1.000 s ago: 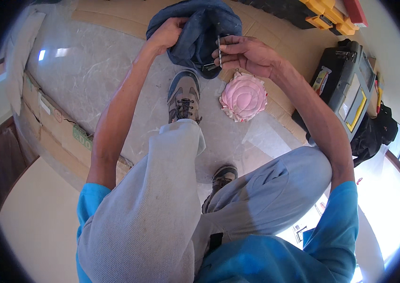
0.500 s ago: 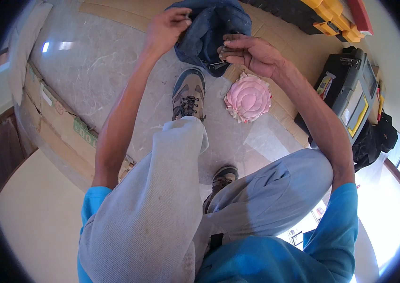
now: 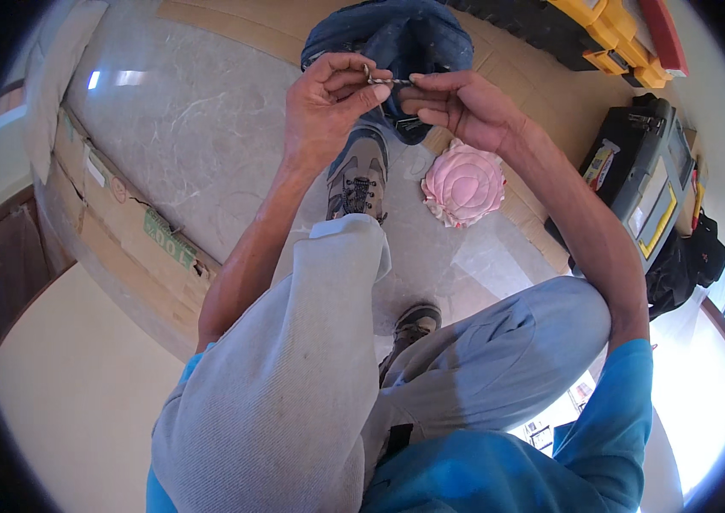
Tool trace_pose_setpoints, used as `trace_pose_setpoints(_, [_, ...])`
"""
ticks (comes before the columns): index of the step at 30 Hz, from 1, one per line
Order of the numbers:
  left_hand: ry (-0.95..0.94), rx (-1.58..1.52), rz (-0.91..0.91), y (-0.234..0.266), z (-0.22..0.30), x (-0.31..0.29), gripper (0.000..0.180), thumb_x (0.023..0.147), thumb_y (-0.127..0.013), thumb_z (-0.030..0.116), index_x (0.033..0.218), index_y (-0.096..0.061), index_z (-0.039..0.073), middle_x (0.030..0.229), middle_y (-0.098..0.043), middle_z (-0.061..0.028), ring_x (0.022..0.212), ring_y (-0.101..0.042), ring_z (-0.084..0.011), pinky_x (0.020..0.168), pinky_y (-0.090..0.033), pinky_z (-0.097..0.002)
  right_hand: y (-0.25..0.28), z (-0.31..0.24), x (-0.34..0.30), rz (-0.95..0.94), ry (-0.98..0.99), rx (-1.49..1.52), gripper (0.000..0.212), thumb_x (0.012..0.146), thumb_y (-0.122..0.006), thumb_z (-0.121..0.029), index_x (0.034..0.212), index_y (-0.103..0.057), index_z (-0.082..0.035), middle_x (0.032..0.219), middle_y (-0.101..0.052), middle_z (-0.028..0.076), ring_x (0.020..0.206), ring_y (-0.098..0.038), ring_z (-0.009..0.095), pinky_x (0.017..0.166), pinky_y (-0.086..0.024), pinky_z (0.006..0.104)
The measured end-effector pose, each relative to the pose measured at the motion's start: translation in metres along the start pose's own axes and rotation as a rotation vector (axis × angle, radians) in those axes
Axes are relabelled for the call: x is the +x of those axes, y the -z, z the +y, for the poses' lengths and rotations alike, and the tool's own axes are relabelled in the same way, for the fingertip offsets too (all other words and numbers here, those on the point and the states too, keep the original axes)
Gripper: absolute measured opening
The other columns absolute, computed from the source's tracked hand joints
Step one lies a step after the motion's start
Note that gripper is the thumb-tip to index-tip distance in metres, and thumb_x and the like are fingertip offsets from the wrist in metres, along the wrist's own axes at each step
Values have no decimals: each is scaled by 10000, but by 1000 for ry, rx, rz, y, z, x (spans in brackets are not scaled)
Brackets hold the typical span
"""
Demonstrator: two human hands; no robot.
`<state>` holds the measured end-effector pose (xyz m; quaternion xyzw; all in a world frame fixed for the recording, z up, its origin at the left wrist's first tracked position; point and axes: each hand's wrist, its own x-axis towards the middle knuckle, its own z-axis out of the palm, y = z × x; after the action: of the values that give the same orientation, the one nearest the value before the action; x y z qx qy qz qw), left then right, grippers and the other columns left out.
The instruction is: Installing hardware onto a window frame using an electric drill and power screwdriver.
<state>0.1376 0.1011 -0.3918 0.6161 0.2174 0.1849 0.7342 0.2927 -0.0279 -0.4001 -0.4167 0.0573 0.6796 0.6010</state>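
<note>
A thin, twisted drill bit (image 3: 400, 82) lies level between my two hands. My left hand (image 3: 328, 98) pinches its left end, and another short, thin metal piece (image 3: 368, 72) pokes up by the fingers there. My right hand (image 3: 465, 107) has the bit's other end between thumb and fingertips. Just beyond and under the hands, a dark blue fabric bag (image 3: 439, 38) sits with its mouth open; what is inside cannot be made out.
A pink quilted round cushion (image 3: 465, 185) lies by my shoe (image 3: 357, 179). Cardboard (image 3: 525, 81) covers the floor at right, where a black-and-grey toolbox (image 3: 632, 162) and a yellow-and-black case (image 3: 606, 34) stand. Folded cardboard (image 3: 131, 222) runs along the left.
My hands have come together in front of the bag; before, they were apart at its two sides. The drill bit now spans both hands. The view has shifted slightly.
</note>
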Motion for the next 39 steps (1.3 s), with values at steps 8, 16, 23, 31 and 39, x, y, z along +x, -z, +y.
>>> trace_pose_setpoints(8, [-5, 47, 67, 1, 0, 2, 251, 780, -683, -7, 990, -546, 0, 896, -662, -105, 842, -625, -121, 748, -527, -240, 5, 12, 4, -25, -97, -60, 264, 884, -571, -152, 1041, -561, 59, 949, -623, 221, 800, -661, 228, 648, -572, 257])
trace_pose_setpoints(16, [-15, 52, 77, 5, -2, 2, 243, 768, -699, 2, 962, -555, -7, 865, -661, -102, 807, -631, -120, 727, -536, -243, 6, 16, 7, -87, -174, -142, 277, 898, -554, -214, 1011, -544, 39, 926, -634, 210, 768, -666, 239, 617, -566, 262])
trace_pose_setpoints(23, [-7, 77, 82, 6, -2, 4, 248, 755, -718, 18, 945, -561, -4, 833, -656, -91, 777, -625, -108, 702, -529, -229, 3, 15, 5, -62, -168, -214, 357, 891, -569, -263, 1023, -520, 66, 926, -630, 223, 755, -665, 236, 608, -566, 267])
trace_pose_setpoints(31, [31, 70, 75, 8, -7, 9, 272, 748, -729, 28, 963, -567, -11, 828, -658, -89, 756, -619, -106, 678, -515, -215, 10, 13, 7, -62, -171, -237, 389, 869, -606, -301, 1006, -536, 56, 877, -637, 203, 710, -658, 219, 581, -557, 256])
trace_pose_setpoints(39, [226, 351, -12, -13, -27, 4, 274, 798, -667, 44, 1055, -592, -10, 881, -667, -119, 776, -639, -141, 713, -518, -253, 30, -77, -23, 207, 182, -1031, 349, 843, -628, -391, 898, -609, -47, 803, -638, 90, 622, -623, 142, 526, -483, 225])
